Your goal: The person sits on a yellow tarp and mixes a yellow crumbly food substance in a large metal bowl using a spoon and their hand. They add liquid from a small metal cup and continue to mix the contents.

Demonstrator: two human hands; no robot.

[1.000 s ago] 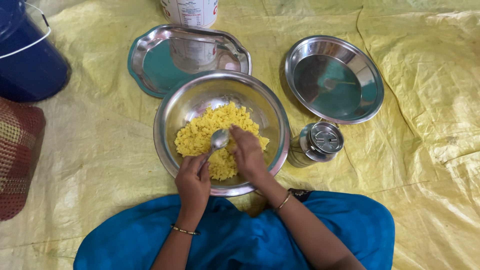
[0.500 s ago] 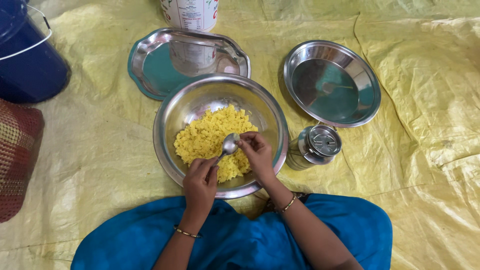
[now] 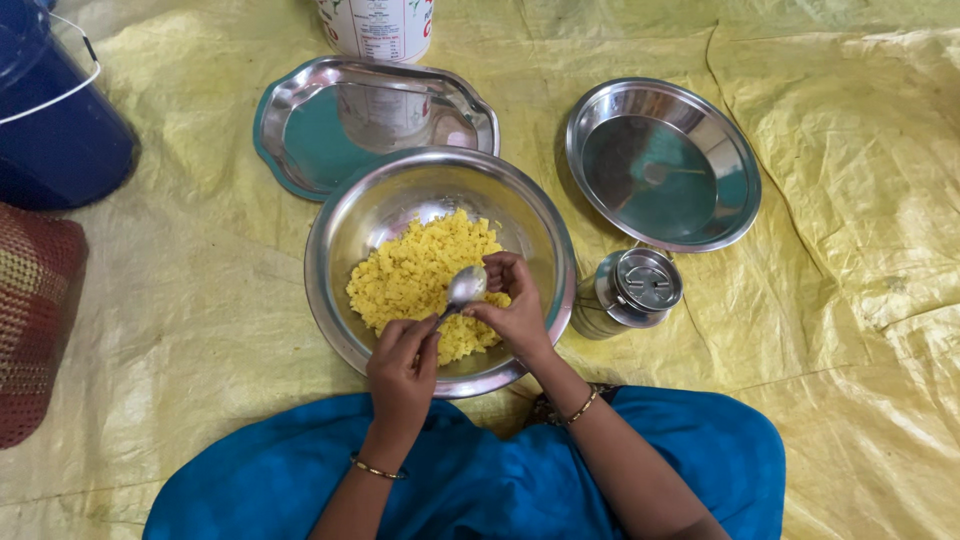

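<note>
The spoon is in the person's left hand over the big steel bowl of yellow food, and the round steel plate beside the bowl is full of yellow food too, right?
Not quite. The round steel plate is empty; the head view shows only bare metal. The rest holds: the left hand holds the spoon over the big steel bowl of yellow food.

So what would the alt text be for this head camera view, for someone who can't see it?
Seen from above, a person's left hand holds a spoon over yellow crumbly food in a steel bowl, the right hand touching the spoon's bowl. Around it on a yellow sheet lie a steel tray, a steel plate and a small lidded steel can.
</note>
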